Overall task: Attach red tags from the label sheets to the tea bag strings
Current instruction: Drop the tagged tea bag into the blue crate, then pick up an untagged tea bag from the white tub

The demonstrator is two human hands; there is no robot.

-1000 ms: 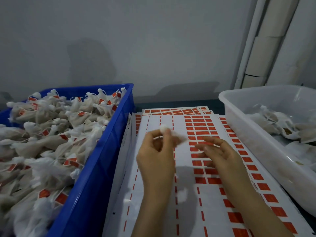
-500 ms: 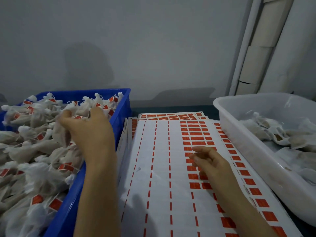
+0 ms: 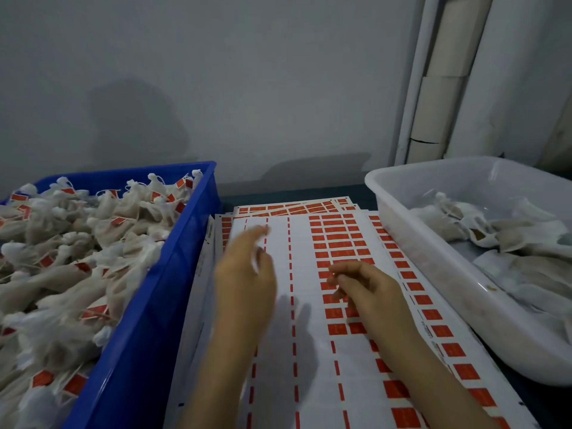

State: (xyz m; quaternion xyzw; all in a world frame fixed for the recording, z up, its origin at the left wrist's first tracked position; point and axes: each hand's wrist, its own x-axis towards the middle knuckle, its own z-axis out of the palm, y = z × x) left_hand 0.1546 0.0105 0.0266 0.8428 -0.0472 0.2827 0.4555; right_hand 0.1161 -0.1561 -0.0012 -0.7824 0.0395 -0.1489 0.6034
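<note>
- Two fingertips of the right hand (image 3: 371, 292), thumb and forefinger (image 3: 336, 275), are drawn together and touch the sheet among the red tags (image 3: 337, 243). The other fingers curl under the palm. Whether a tag is pinched between them I cannot tell.
- Blur smears the left hand (image 3: 244, 280), just left of the right one. Its fingers (image 3: 257, 233) reach toward the far end of the sheet, loosely spread, the thumb apart from them, and nothing shows in its grip.
- Both hands hover over the top label sheet (image 3: 309, 351), which lies in the middle, running from near to far. The left half of it is bare white backing with dashed red lines; the right half keeps rows of red tags.
- More sheets (image 3: 291, 209) lie beneath it and stick out at the far end.
- Just left of the sheets is a blue crate (image 3: 148, 320), heaped with white tea bags (image 3: 77, 243), many with a red tag on the string.
- Just right of the sheets is a white tub (image 3: 433, 258) holding a thinner layer of pale bags (image 3: 510, 236).
- Behind everything is a grey wall (image 3: 247, 88), with a pale pipe (image 3: 445, 72) standing at the far right.
</note>
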